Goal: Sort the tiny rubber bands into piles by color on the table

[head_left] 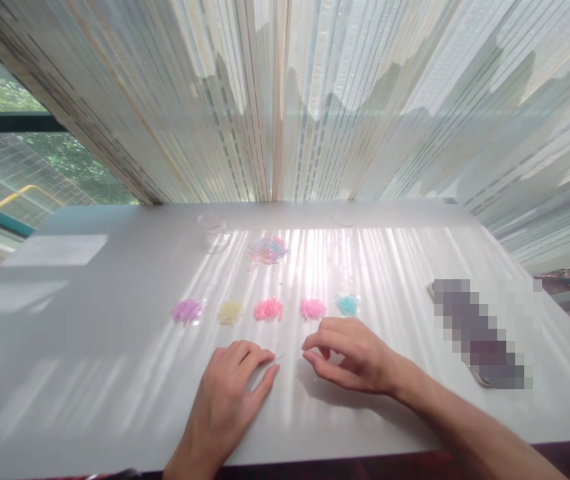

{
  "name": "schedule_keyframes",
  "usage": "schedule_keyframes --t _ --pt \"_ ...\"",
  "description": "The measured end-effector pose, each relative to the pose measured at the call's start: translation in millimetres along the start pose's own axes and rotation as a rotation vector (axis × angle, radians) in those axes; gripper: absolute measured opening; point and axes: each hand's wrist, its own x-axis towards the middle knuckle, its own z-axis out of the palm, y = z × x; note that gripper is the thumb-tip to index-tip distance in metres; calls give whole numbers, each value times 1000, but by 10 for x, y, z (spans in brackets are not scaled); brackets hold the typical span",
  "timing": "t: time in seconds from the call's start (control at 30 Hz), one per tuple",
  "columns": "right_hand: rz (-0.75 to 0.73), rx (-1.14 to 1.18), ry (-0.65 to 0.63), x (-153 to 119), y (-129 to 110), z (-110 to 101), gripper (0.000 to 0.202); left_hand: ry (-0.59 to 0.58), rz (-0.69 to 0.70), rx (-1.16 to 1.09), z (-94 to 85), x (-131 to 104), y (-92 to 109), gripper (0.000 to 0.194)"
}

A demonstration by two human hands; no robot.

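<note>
My left hand (227, 393) rests low on the white table, thumb and forefinger nearly together around a thin pale strand (280, 356), which pokes out past their tips. To its right, my right hand (352, 357) has curved fingers, with a small gap between thumb and forefinger and nothing visible in it. Beyond the hands, small piles of bands lie in a row: purple (188, 311), yellow (230, 312), coral pink (268, 309), light pink (313, 308) and turquoise (347, 305). The turquoise pile is nearest my right hand. Behind them sits a mixed-colour pile (269, 250).
A clear round container (215, 237) stands at the back left of the white table (115, 333). Near the back edge is a faint clear ring (345, 217). A pixelated long object (482, 337) lies at the right. Striped curtains (275, 100) hang behind the table.
</note>
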Motion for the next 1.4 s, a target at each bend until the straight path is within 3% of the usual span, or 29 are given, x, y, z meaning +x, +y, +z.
schedule_keyframes --t 0.17,0.5,0.73,1.13,1.4 --pt "73 52 -191 -40 3 151 18 -10 22 -26 23 5 25 16" --pt "104 88 -271 -47 -6 228 16 -45 15 -164 65 -17 75 14" --pt "146 117 -251 -57 -4 222 14 -61 -8 -182 52 -31 55 15" --pt "87 172 -131 -51 2 210 15 55 -24 -309 82 0 66 9" --pt "75 184 -119 -53 -27 209 17 40 -32 -325 126 -1 79 9"
